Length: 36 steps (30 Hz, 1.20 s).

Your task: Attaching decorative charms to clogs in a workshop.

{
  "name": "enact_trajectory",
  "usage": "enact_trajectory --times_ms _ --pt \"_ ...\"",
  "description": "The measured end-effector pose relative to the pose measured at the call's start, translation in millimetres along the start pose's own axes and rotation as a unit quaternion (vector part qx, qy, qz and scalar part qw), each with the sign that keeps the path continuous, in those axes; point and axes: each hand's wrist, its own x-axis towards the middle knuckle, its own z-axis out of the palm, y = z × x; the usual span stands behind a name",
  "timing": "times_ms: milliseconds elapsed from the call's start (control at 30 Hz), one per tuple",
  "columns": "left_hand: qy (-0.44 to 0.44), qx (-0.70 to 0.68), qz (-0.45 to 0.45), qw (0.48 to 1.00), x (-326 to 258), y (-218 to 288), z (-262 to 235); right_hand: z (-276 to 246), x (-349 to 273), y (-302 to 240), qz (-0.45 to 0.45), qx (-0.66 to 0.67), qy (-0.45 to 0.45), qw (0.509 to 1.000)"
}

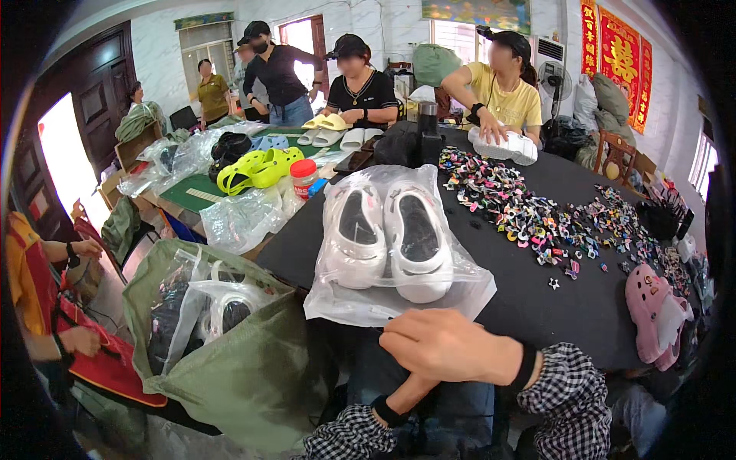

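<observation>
A pair of white slip-on shoes [422,253] lies side by side in a clear plastic bag [475,295] on the black table in front of me. My right hand [452,349] is at the bag's near edge, its fingers curled together. Whether they pinch the plastic is hidden. Below it, my left hand [412,392] crosses under the right one, and its fingers are out of sight behind it. Both wrists wear black bands below checked sleeves.
Small colourful charms [537,222] are heaped across the black table [491,337]. Pink clogs [652,314] lie at its right edge. A green sack [245,376] of bagged shoes stands at my left. Lime clogs [261,169] and a red-lidded jar [304,180] are farther off. A co-worker holds a white shoe [502,146].
</observation>
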Motion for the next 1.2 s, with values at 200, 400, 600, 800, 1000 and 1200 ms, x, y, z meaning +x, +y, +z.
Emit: enact_trajectory --times_ms 200,400,600,800,1000,1200 --pt "0.017 0.047 0.019 0.999 -7 21 7 22 -4 42 0.102 -0.187 0.059 0.975" --pt "-0.044 -0.064 -0.071 0.994 -50 0 -21 24 19 47 0.241 -0.172 -0.023 0.955" --pt "-0.009 -0.066 -0.087 0.994 -69 -27 -27 41 37 58 0.169 -0.096 0.049 0.98" --pt "0.003 -0.053 -0.087 0.995 -72 -26 -35 59 40 77 0.224 -0.23 -0.033 0.946" --pt "0.031 -0.055 -0.069 0.996 -76 -23 -50 44 30 84 0.195 -0.168 -0.064 0.964" --pt "0.06 -0.103 -0.048 0.992 -78 -37 -71 5 -12 101 0.1 -0.066 -0.083 0.989"
